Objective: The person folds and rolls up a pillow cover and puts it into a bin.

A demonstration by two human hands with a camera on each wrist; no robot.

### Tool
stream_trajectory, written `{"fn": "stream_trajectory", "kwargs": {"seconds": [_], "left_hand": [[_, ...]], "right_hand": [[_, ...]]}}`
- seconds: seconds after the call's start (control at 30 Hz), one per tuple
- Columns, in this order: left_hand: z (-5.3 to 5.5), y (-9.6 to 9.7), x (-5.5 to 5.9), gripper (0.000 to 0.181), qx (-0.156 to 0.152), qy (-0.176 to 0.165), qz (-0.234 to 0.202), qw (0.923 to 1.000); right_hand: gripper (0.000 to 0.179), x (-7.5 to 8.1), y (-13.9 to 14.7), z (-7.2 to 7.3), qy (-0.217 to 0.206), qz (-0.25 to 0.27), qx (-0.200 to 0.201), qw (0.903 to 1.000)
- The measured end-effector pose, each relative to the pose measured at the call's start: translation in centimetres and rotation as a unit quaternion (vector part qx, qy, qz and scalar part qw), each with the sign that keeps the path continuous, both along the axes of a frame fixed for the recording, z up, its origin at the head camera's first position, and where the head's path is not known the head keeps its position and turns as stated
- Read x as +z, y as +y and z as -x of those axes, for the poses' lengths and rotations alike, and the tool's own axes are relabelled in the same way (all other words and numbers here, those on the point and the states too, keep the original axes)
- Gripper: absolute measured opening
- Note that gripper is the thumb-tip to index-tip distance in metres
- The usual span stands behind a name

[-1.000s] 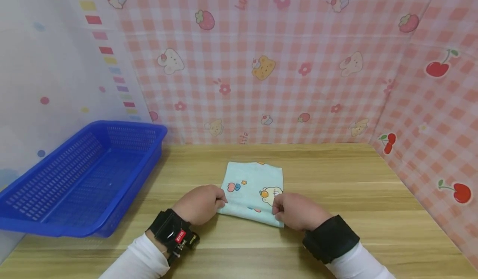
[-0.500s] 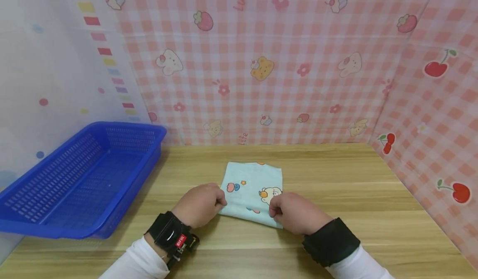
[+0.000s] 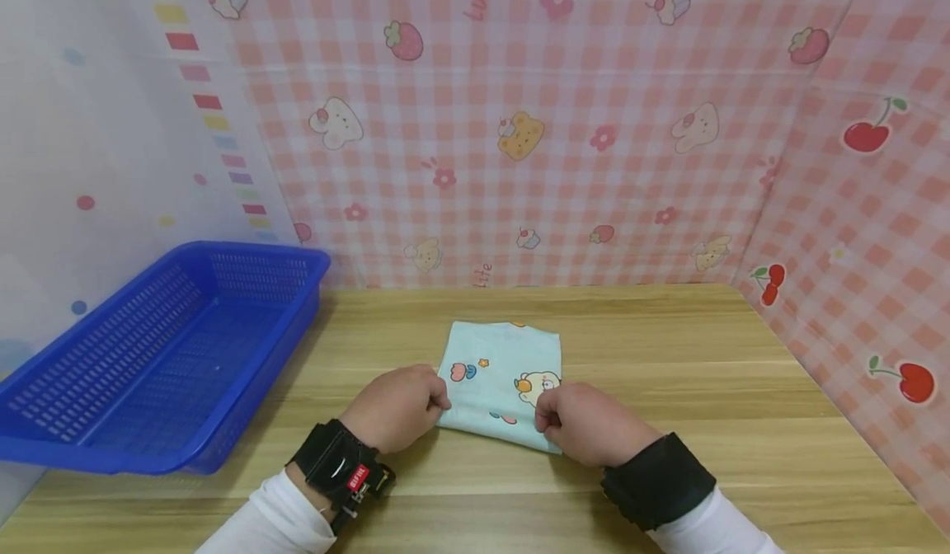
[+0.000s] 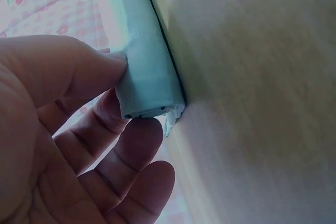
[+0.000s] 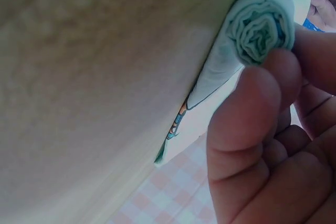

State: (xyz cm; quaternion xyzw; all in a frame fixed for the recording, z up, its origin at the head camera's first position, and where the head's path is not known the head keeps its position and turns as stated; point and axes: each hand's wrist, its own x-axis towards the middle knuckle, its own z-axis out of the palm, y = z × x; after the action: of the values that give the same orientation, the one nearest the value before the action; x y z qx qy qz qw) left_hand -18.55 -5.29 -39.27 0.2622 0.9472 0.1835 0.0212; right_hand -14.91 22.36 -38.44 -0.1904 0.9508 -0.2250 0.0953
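I can see a light blue cloth (image 3: 497,364) with a little bear on it, lying on the wooden table (image 3: 653,340) right in front of the person. The side close to the person is rolled up into a small tube. The left hand (image 3: 397,408) pinches one end of the tube, with the thumb on one side and fingertips at the end. The right hand (image 3: 594,424) pinches the other end, and from there you can see layers going round and round like a snail shell. So I think the rolling has started well, since there are a few turns in it. The far part is flat, with the flower and star showing, so that bit is left to roll. I can't tell how many turns are inside. A blue basket (image 3: 256,389) sits well apart, on the left.
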Motion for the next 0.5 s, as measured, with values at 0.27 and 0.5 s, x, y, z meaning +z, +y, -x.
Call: {"fn": "stream_trajectory", "kwargs": {"seconds": [0.27, 0.5], "left_hand": [[0.02, 0.03, 0.0, 0.009, 0.003, -0.001, -0.002, 1.0], [0.04, 0.06, -0.02, 0.009, 0.006, -0.004, -0.001, 1.0]], "right_hand": [[0.021, 0.1, -0.14, 0.05, -0.009, 0.001, -0.004, 1.0], [0.021, 0.13, -0.15, 0.06, -0.009, 0.0, -0.001, 1.0]]}}
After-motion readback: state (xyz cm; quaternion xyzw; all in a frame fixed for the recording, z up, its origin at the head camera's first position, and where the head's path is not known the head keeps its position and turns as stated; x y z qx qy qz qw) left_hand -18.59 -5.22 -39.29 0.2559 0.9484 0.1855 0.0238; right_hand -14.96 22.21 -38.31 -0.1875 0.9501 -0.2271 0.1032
